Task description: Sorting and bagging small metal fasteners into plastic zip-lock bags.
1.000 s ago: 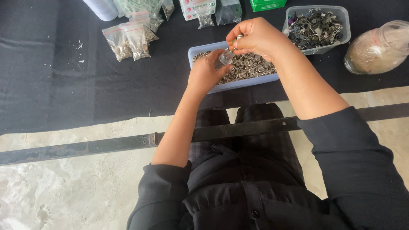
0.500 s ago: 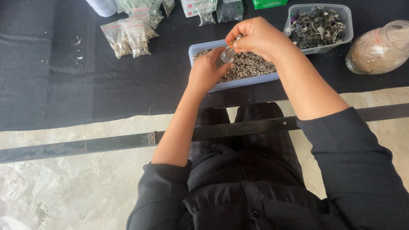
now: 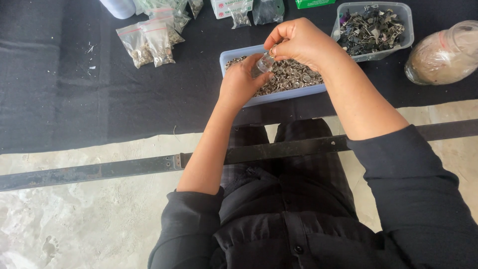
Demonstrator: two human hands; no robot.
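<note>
Over the pale-blue tray (image 3: 234, 57) of small metal rings (image 3: 291, 79), near the front edge of the black-covered bench (image 3: 74, 104), we pinch a small clear plastic bag (image 3: 265, 63) between both hands. Our left hand (image 3: 241, 82) cups it from below, fingers closed on its lower end; our right hand (image 3: 298, 42) is curled narrow at its mouth, thumb and fingertips together. We judge the bag light, limp and slippery, best held by its top edge. Filled bags (image 3: 149, 42) lie toward the far left; a clear tub of dark metal clips (image 3: 373, 27) sits far right.
</note>
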